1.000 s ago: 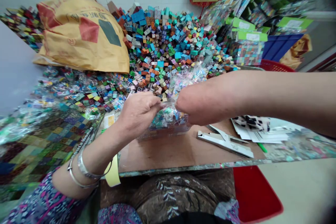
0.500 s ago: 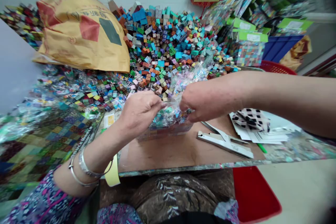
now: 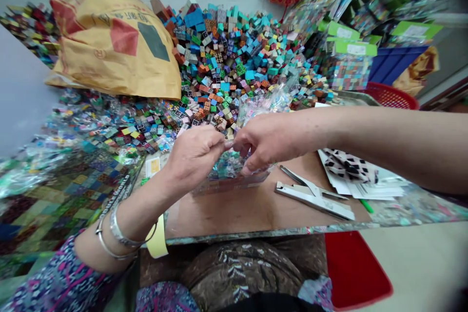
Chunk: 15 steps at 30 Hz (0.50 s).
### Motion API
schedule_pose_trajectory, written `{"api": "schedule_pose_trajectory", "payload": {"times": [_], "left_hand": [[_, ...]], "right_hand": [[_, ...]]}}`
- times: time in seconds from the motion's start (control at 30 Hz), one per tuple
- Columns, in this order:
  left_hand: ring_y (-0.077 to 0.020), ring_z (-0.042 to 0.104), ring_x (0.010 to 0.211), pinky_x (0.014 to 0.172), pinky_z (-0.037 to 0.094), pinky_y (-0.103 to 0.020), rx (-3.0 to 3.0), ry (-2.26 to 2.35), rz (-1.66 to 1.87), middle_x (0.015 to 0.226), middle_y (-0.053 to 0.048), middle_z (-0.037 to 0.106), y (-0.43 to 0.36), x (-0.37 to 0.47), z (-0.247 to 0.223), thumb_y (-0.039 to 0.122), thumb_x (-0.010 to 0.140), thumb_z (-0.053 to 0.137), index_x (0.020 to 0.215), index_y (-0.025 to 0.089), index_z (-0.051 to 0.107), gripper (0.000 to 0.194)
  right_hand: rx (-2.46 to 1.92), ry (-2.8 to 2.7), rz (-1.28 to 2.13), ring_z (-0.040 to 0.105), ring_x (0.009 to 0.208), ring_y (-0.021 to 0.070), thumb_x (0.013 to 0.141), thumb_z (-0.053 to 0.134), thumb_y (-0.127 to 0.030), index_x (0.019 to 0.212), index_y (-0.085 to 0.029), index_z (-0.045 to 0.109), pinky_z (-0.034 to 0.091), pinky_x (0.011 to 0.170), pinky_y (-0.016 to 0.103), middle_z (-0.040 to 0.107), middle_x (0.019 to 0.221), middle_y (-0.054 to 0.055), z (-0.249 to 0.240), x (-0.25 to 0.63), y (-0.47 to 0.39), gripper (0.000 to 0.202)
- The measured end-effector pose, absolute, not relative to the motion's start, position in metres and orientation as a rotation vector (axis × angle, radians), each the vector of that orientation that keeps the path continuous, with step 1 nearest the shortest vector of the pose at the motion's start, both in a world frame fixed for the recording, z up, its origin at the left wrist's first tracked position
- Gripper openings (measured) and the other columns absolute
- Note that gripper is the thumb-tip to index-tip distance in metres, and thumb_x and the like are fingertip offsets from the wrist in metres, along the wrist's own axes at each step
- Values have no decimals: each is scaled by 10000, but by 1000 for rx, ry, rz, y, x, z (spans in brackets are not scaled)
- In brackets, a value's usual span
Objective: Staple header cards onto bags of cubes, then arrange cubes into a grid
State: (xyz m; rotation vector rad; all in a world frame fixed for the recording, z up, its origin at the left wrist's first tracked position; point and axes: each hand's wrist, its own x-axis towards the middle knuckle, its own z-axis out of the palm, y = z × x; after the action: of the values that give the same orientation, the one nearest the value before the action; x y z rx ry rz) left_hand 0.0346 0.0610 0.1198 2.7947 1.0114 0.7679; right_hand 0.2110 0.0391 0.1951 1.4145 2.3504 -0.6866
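A clear plastic bag point(image 3: 234, 184) packed with small colourful pieces in wrappers rests on the brown board point(image 3: 219, 214). My left hand point(image 3: 195, 153) is closed in a pinch at the bag's upper left, seemingly on its plastic edge. Just beside it, over the bag's opening, my right hand point(image 3: 261, 139) has its fingers curled down among the wrapped pieces; the two hands nearly touch. What the right fingertips hold, if anything, is hidden. To the right of the bag lies a silver plier stapler point(image 3: 314, 200), its handles spread.
Behind the bag rises a big heap of coloured blocks point(image 3: 234, 58), with a yellow sack point(image 3: 117, 48) at its left. White cards point(image 3: 340, 185) under a black-and-white cloth point(image 3: 351, 165) lie right. Filled green-topped bags point(image 3: 351, 68) stand farther back. A red bin point(image 3: 354, 273) sits below the table.
My right hand has moved left, closer to my left hand, over the bag's opening. The left hand has stayed nearly still. The view has shifted slightly.
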Motion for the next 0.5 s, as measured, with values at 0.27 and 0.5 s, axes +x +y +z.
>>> {"api": "schedule_pose_trajectory", "payload": {"times": [0.27, 0.5], "left_hand": [[-169, 590, 773, 705, 424, -288, 2836, 1085, 630, 771, -42, 631, 58, 36, 123, 326, 968, 463, 730, 162, 657, 348], [-153, 531, 659, 622, 361, -292, 2948, 1174, 591, 649, -20, 562, 58, 37, 121, 364, 973, 457, 655, 179, 575, 387]], "right_hand": [[1870, 2980, -390, 545, 594, 95, 868, 641, -282, 812, -178, 715, 392, 585, 241, 634, 645, -31, 220, 236, 7, 139], [2627, 2490, -884, 592, 597, 158, 884, 565, -481, 859, -182, 634, 462, 575, 293, 638, 674, 31, 135, 319, -26, 308]]}}
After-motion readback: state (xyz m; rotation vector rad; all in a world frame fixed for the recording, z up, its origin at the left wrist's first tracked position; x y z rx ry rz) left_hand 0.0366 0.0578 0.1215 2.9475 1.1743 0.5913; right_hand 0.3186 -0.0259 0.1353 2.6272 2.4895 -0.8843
